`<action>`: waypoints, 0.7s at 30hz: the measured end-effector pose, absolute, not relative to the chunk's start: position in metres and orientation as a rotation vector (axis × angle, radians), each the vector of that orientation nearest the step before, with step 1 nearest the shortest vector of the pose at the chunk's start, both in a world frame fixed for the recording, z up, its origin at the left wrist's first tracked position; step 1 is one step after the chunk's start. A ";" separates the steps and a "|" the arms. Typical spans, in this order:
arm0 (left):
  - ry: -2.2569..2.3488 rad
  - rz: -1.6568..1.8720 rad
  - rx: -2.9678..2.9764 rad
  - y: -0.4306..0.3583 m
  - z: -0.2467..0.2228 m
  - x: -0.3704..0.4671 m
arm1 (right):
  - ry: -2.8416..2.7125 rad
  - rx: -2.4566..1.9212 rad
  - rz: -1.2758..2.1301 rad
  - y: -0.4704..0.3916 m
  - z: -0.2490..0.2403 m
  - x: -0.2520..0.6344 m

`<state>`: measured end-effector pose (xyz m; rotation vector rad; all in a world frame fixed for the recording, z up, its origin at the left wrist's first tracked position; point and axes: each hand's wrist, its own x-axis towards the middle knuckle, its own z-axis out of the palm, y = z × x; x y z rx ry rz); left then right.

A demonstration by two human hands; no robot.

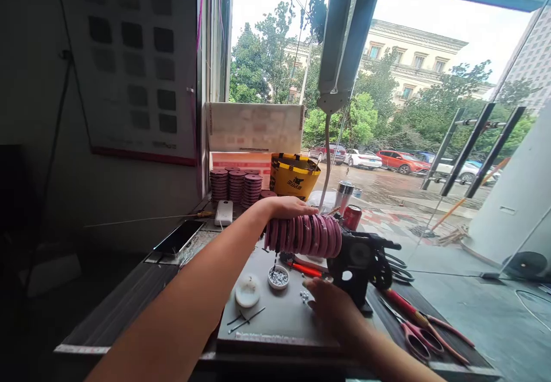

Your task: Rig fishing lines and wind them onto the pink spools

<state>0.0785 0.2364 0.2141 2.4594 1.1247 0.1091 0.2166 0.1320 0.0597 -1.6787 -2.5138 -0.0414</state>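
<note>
My left hand [290, 205] lies palm down on top of a row of pink ribbed discs [303, 236], its fingers stretched out flat. The discs sit side by side on a black metal stand [355, 261]. A thin dark beaded strand hangs from them to a small white bowl [279, 278] of grey-white beads. My right hand [325, 298], smeared by motion, is low over the board beside a few loose beads [305, 296]; whether it holds anything I cannot make out. A white round lid or dish [247, 291] lies left of the bowl.
Pink-handled scissors [417, 339] and red-handled pliers [447, 336] lie at the right. Behind stand stacked pink discs [236, 186], a yellow bag [295, 176], a red can [352, 217] and a tumbler [343, 195]. A phone [178, 236] is at the left.
</note>
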 end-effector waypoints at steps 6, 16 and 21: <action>1.131 0.179 2.506 0.233 0.216 0.077 | -2.627 -1.682 -0.156 0.149 0.050 0.206; 1.100 0.288 2.517 0.223 0.215 0.068 | -2.587 -1.752 -0.127 0.156 0.060 0.208; 1.123 0.347 2.538 0.219 0.210 0.067 | -2.485 -1.752 -0.026 0.150 0.068 0.210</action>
